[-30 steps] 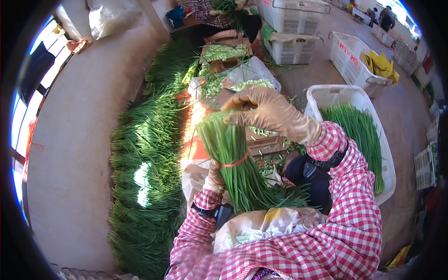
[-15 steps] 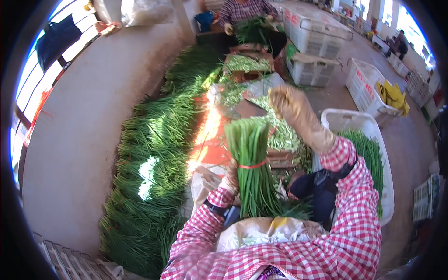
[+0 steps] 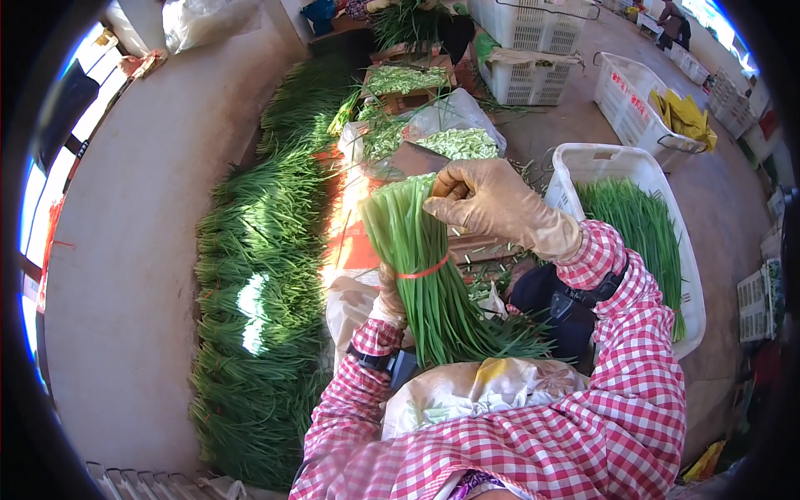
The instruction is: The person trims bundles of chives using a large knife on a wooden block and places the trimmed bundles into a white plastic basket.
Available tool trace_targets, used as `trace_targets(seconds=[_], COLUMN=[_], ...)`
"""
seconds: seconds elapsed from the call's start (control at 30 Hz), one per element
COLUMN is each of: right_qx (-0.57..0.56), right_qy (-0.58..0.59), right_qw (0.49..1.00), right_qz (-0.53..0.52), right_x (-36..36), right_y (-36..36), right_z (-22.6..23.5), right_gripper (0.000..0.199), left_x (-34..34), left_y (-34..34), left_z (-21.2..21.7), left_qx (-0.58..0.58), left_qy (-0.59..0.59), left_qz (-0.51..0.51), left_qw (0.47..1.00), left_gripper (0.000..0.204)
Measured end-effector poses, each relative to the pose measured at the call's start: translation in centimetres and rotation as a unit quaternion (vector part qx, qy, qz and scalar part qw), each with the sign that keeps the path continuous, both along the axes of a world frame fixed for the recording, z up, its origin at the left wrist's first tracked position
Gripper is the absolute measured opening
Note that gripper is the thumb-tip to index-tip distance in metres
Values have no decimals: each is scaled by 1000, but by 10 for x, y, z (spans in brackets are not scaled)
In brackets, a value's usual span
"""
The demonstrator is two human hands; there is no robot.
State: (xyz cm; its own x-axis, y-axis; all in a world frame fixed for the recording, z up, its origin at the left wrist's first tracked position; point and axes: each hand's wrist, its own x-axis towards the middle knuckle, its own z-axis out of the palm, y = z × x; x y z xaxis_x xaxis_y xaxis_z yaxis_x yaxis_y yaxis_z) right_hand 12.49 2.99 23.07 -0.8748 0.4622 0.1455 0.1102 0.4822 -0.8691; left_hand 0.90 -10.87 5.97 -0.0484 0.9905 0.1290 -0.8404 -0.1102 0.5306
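I hold a bunch of green chives (image 3: 421,267) upright, tied near its middle with an orange rubber band (image 3: 422,272). My left hand (image 3: 388,302), gloved, grips the bunch from the left just below the band. My right hand (image 3: 492,204), in a tan glove, presses on the cut top ends of the bunch. Both arms wear red-and-white checked sleeves, and a dark band sits on my left wrist.
A long pile of tied chive bunches (image 3: 258,283) lies on the floor at left. A white plastic crate (image 3: 625,167) holding chives stands at right. More white crates (image 3: 533,33) and bags of trimmings (image 3: 458,142) are farther off. A floral cloth (image 3: 475,387) covers my lap.
The view has tilted, so the bunch sits lower and more central. My right hand dropped from above the bunch onto its cut top ends. The left hand keeps its grip.
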Motion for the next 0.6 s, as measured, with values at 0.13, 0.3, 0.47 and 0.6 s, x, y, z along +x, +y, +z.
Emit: trace_targets(seconds=[0.13, 0.3, 0.47, 0.6], right_qx=[55, 222, 56, -45], right_qy=[-12, 11, -19, 23], right_qw=[998, 975, 998, 999], right_qz=[-3, -7, 17, -2], right_x=[-1, 16, 4, 5], right_y=[-2, 0, -6, 3], right_z=[14, 14, 5, 4], right_gripper=[19, 23, 23, 17], left_x=[-13, -7, -8, 5], left_y=[-7, 1, -20, -8], left_z=[-4, -22, -25, -9], left_qx=[-49, -47, -32, 1], left_qy=[78, 108, 113, 134], left_qz=[51, 97, 78, 106], left_qw=[994, 988, 990, 985], left_gripper=[92, 76, 83, 93])
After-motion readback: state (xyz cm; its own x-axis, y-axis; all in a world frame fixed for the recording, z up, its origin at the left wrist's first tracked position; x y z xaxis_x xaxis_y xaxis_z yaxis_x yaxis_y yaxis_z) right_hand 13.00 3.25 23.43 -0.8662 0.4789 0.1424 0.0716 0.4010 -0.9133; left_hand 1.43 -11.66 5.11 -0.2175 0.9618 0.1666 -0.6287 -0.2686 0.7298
